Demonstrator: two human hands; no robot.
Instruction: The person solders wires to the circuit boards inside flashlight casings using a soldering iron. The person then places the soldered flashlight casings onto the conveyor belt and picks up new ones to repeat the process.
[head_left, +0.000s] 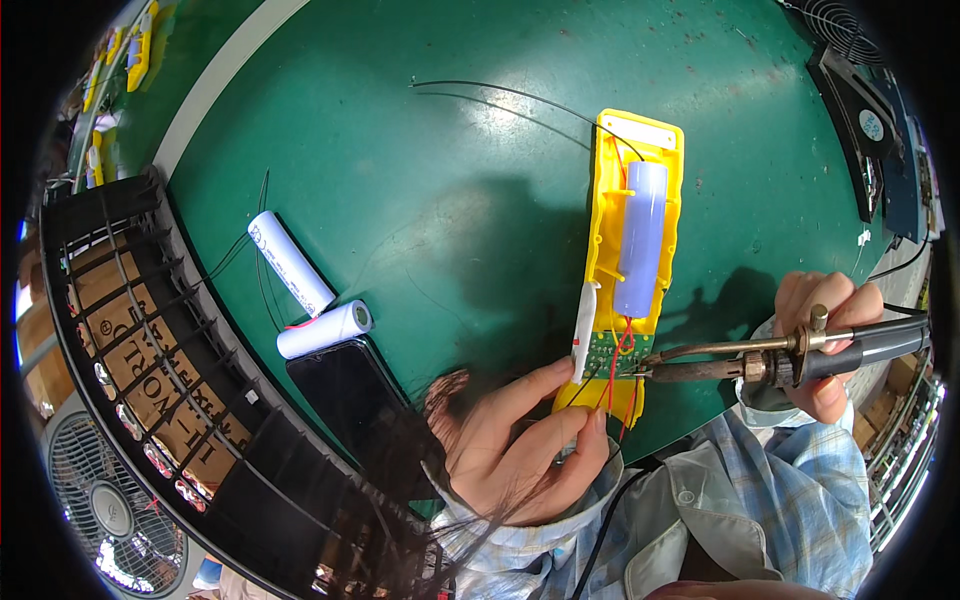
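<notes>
The circuit board sits in the near end of the yellow casing on the green surface. From the right hand, clamped on the soldering iron, the board lies to the left; tip contact cannot be confirmed. The left hand is nearer, fingertips at the casing's left edge; whether they pinch a wire cannot be told. Casing axis: away from the person; iron axis: crosswise. Casing contents: board and blue cylindrical cell. Black rack, far left: cardboard behind its bars.
</notes>
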